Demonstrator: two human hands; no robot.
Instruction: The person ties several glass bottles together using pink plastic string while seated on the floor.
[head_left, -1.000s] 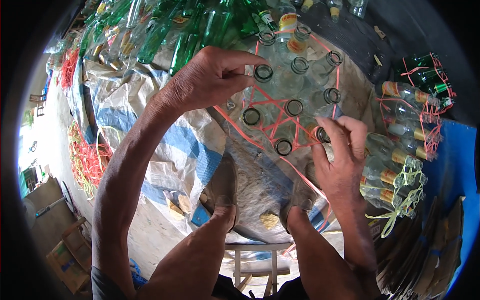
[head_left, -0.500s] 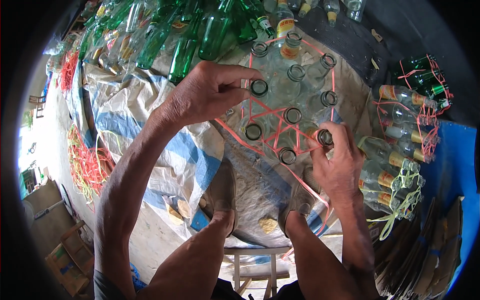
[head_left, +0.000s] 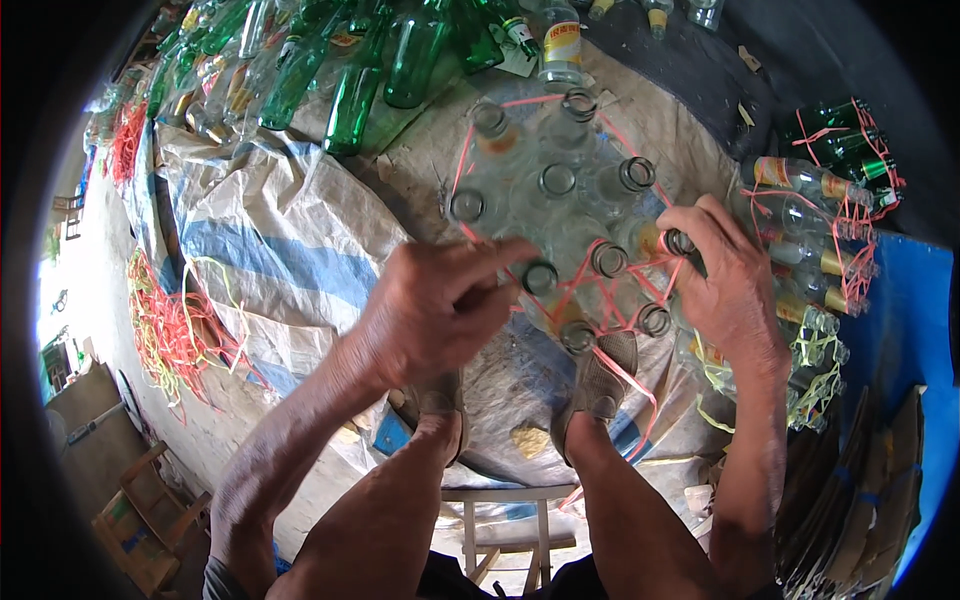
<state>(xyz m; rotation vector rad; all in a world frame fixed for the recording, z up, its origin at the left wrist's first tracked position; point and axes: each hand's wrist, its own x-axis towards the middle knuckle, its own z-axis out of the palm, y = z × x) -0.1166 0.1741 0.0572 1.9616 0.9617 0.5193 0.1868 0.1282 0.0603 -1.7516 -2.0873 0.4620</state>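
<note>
Read the view as a clock dial, 12 at the top. The cluster of clear bottles [head_left: 560, 205] is just off centre toward 1 o'clock, mouths facing you; pink strap [head_left: 530, 100] runs around it and crosses between the nearer necks. Your right hand [head_left: 735, 275], at the cluster's 3 o'clock edge, grips one bottle neck [head_left: 678, 242] between thumb and fingers. Your left hand [head_left: 430, 310], toward its 7 o'clock, has its fingers at another bottle mouth [head_left: 540, 277]; blur prevents telling whether this grip is closed.

Step in hand, as judged: controlling the strapped cluster by its necks. The next move likely calls for steady, even support on both sides, with the loose strap tail [head_left: 654, 410] clear of your shoes [head_left: 605, 385].

Surface: a creased pale sheet [head_left: 280, 255] with blue stripes covers the floor toward 10 o'clock. Room: green bottles [head_left: 410, 60] at 11, tangled strapping [head_left: 180, 325] at 9, tied bottle bundles [head_left: 805, 178] near 3, flattened cardboard [head_left: 875, 490] at 4.
</note>
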